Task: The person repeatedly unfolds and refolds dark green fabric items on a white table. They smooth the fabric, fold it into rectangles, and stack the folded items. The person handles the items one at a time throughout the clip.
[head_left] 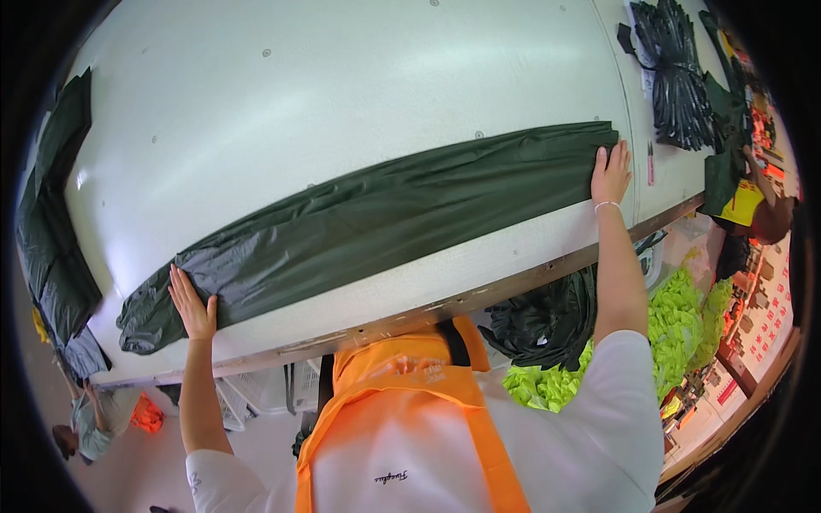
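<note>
A long folded strip of dark green, slightly shiny fabric (385,218) lies stretched across the white table (359,77). My left hand (193,303) rests flat on the cloth near its left end, fingers straight and a little apart. At the right end my right hand (611,175) presses on the cloth's edge with outstretched fingers. Creases run lengthwise along the strip. Its left end is rounded and bunched, while the right end is squared off.
Another dark folded cloth (56,222) hangs over the table's left edge. A tied bundle of black strips (677,77) and a pink slim tool (650,162) lie at right. Bright green fabric (680,329) and a black heap (547,321) sit below the table. Co-workers (90,423) are nearby.
</note>
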Available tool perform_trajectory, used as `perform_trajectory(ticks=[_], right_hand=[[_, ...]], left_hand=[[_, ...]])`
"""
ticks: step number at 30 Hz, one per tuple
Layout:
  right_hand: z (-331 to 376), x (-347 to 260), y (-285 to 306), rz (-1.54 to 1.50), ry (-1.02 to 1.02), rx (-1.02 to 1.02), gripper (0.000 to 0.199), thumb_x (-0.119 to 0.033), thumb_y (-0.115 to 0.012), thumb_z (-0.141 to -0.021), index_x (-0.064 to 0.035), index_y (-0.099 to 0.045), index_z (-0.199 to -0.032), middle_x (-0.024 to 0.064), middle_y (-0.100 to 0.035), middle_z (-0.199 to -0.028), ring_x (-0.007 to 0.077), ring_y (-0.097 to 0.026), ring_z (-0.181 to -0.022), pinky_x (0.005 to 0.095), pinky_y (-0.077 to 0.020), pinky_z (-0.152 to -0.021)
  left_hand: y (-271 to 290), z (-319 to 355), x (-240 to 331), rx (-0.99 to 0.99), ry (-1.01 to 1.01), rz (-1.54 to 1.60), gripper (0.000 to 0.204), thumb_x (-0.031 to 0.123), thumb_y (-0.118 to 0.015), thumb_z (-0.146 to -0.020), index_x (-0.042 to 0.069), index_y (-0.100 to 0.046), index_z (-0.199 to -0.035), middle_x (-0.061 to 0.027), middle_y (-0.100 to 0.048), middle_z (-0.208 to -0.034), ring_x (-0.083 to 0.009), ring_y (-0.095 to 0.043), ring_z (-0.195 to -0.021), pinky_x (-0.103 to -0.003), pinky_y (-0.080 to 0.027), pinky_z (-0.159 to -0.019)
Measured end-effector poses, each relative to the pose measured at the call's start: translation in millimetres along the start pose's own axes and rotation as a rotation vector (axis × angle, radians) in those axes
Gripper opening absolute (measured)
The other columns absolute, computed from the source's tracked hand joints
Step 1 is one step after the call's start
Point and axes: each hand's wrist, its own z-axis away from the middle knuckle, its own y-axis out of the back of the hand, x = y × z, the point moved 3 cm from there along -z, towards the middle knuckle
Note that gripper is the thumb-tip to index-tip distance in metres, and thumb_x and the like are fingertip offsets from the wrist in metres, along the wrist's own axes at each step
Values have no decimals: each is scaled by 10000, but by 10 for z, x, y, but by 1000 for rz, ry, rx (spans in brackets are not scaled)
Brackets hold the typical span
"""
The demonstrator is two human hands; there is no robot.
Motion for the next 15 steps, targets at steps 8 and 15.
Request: perform_trajectory(ticks=[8, 15], right_hand=[[478, -68, 415, -565, -271, 340, 563, -238, -621, -885, 94, -402, -1283, 230, -463, -1256, 295, -479, -1131, 387, -410, -957], [2097, -1384, 375, -1643, -635, -399, 613, -76, -603, -888, 42, -267, -1386, 181, -513, -1239, 263, -548, -1119, 390, -423, -1005]], left_hand=[[298, -258, 426, -4, 204, -169, 767, 270, -636, -810, 1, -261, -1423, -184, -212, -1500, -328, -206, -1388, -489, -149, -1113], [315, -917, 2568, -51, -234, 213, 696, 522, -550, -840, 238, -320, -1433, -62, -194, -1529, -290, -141, -1411, -540, -78, -1114]])
